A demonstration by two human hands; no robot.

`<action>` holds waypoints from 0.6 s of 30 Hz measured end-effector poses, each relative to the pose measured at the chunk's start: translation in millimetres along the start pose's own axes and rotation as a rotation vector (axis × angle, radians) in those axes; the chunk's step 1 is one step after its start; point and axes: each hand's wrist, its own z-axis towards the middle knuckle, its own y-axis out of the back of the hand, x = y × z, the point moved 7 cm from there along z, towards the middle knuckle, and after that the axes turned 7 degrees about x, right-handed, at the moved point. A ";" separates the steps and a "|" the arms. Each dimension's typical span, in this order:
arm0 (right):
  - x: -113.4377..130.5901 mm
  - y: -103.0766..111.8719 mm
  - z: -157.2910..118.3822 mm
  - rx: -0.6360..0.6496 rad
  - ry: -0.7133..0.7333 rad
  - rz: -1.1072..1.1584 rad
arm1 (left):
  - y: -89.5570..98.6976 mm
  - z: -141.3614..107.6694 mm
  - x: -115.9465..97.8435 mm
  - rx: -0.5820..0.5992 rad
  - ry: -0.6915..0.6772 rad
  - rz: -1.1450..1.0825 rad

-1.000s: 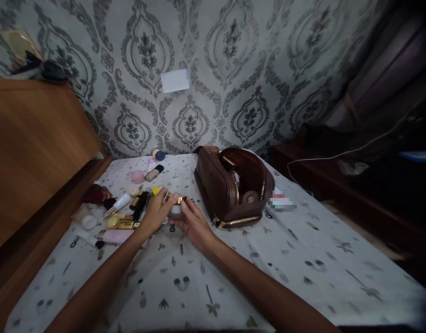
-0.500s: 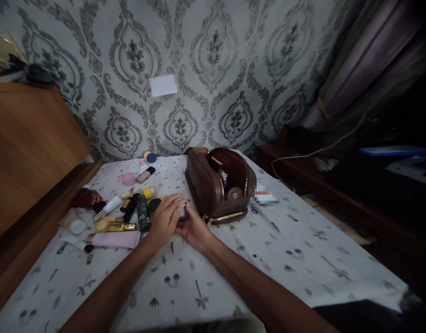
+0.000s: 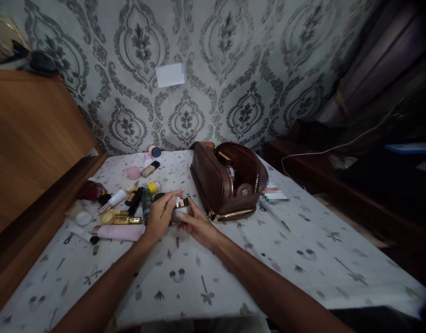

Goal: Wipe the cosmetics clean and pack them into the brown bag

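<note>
Between my two hands is a small cosmetic jar with a grey body and a shiny gold-toned band at its lid. My left hand wraps the lid side from the left, fingers over the top. From the right, my right hand grips the jar's body, its thumb across the front. Just behind and to the right stands a brown toiletry bag, unzipped, with a few items inside. Left of my hands lie a dark green bottle and a pink tube.
Several cosmetics are spread at the left, including gold bottles, a white-capped tube and a dark red bottle. Farther back lie a pink round container and a foundation bottle. A wooden cabinet borders the left side.
The jar has turned in my hands, so its gold-toned lid band and grey body now show. My fingers have shifted around it. The whole view has moved slightly.
</note>
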 end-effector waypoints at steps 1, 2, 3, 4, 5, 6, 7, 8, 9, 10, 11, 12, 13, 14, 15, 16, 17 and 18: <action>0.6 -0.5 -0.8 0.006 0.000 -0.015 | 1.4 0.1 2.1 -0.027 0.023 -0.023; 0.8 -0.9 -1.3 0.013 -0.002 -0.030 | 2.9 0.4 3.9 -0.050 0.038 -0.045; 1.3 -1.1 -1.7 0.017 -0.003 -0.049 | 4.3 1.1 5.7 -0.068 0.046 -0.067; 2.2 -1.2 -1.9 0.021 0.003 -0.078 | 5.6 2.1 7.8 -0.078 0.055 -0.093; 3.6 -1.3 -2.0 0.028 0.013 -0.120 | 6.6 3.1 10.6 -0.084 0.067 -0.126; 5.4 -1.8 -1.9 0.039 0.025 -0.178 | 7.5 4.3 14.0 -0.084 0.082 -0.162; 7.9 -2.7 -1.9 0.054 0.045 -0.248 | 8.3 5.3 17.7 -0.082 0.101 -0.197; 11.1 -3.9 -2.0 0.072 0.076 -0.326 | 9.2 6.1 21.3 -0.081 0.118 -0.226; 14.5 -5.4 -2.3 0.091 0.116 -0.403 | 10.0 6.8 24.4 -0.077 0.134 -0.246; 17.7 -6.6 -3.0 0.105 0.156 -0.477 | 10.6 7.3 26.7 -0.070 0.148 -0.253; 20.1 -7.0 -3.9 0.110 0.192 -0.551 | 10.9 7.6 27.8 -0.059 0.155 -0.244; 21.5 -6.4 -4.9 0.101 0.217 -0.626 | 10.9 7.9 27.4 -0.042 0.155 -0.220; 21.7 -4.9 -5.8 0.082 0.228 -0.707 | 10.7 7.9 25.5 -0.023 0.145 -0.182; 20.9 -3.0 -6.5 0.059 0.227 -0.792 | 10.1 7.8 22.2 -0.002 0.124 -0.134; 19.5 -1.3 -7.2 0.036 0.221 -0.879 | 9.0 7.4 17.7 0.022 0.095 -0.076; 18.0 -0.1 -7.9 0.018 0.216 -0.961 | 7.4 6.7 12.5 0.046 0.060 -0.015; 16.4 0.3 -8.6 0.006 0.212 -1.034 | 5.5 5.6 7.1 0.070 0.022 0.043; 14.7 0.2 -9.2 0.000 0.206 -1.095 | 3.3 4.2 1.9 0.093 -0.016 0.095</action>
